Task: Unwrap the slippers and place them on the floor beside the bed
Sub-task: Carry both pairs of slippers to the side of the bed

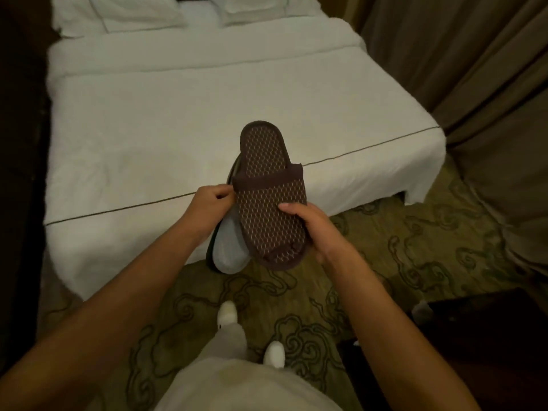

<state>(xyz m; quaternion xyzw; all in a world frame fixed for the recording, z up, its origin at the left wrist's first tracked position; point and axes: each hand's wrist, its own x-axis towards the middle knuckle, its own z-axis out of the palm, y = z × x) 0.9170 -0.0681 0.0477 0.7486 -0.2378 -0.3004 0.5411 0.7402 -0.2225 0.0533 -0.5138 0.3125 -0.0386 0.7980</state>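
We count two brown dotted-sole slippers (268, 200), stacked; left hand (212, 204) pinches them at 9 o'clock, right hand (311, 228) grips at 4 o'clock.

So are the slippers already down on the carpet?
No, both hands, the left hand and the right hand, hold the brown slippers up in the air above the carpet.

bed (178, 129) ahead, carpet (370, 262) rt open
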